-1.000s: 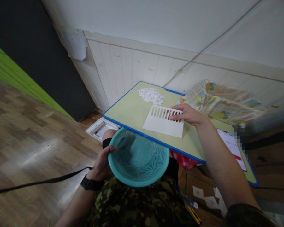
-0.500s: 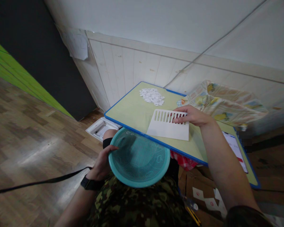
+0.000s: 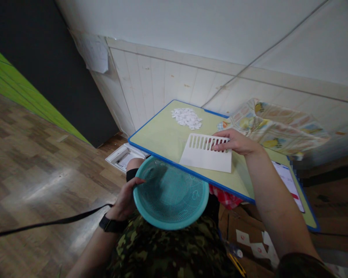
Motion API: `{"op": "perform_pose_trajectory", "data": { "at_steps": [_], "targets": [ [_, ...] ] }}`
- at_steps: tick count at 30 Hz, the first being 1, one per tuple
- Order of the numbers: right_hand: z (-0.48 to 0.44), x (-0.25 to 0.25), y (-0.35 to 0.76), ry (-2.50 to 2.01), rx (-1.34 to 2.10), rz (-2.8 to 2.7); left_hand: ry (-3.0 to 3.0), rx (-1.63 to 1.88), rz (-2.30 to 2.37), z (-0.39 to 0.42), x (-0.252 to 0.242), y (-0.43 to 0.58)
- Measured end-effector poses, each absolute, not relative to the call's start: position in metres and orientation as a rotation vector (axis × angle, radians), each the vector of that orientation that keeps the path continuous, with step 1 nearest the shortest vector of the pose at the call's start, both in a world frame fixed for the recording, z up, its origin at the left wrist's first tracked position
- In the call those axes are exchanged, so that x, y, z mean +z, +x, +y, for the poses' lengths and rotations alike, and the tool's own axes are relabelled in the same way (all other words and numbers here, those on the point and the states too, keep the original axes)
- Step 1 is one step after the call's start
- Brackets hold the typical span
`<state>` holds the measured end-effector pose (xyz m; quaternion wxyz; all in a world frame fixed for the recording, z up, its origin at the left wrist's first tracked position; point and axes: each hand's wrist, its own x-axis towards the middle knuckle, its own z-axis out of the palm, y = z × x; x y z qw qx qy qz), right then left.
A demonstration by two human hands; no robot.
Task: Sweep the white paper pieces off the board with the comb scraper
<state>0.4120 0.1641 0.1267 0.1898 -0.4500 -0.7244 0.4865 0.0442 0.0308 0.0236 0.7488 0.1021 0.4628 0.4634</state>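
Note:
My left hand [image 3: 129, 195] grips the left rim of a teal plastic colander [image 3: 174, 193], thumb over the edge. The colander sits at my lap, its far rim below the near edge of the table [image 3: 159, 135]. My right hand [image 3: 234, 142] is closed on a white slotted scraper [image 3: 205, 160], its fingers partly visible through the slots. The scraper's wide straight edge faces me, close to the table's blue border. Farther back on the tabletop lies a pile of small white pieces [image 3: 187, 117].
At the table's right, a fruit-patterned cloth [image 3: 278, 127] stands against the wall, and a phone or tablet [image 3: 288, 187] lies partly behind my forearm. An open white box [image 3: 123, 158] is on the floor at left. A yellow cutter [image 3: 236, 264] and paper squares [image 3: 259, 249] lie lower right.

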Motion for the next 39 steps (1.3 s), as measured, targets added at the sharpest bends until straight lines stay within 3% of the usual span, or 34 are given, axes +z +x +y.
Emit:
{"op": "perform_pose_trajectory", "data": {
  "at_steps": [18,24,28,33,39],
  "targets": [
    [0.163,0.121,0.401,-1.254,1.394,-1.980,0.201,1.000,1.032,0.031,0.022,0.043],
    [0.167,0.108,0.378,-1.200,0.791,-1.664,0.210,1.020,1.065,0.033,0.017,0.039],
    [0.163,0.102,0.355,-1.242,0.505,-1.741,0.201,1.055,1.049,0.036,0.016,0.035],
    [0.151,0.106,0.347,-1.250,0.458,-1.948,0.187,1.073,1.033,0.038,0.014,0.030],
    [0.140,0.122,0.355,-1.195,0.639,-2.081,0.184,1.075,1.027,0.038,0.017,0.029]
  ]
}}
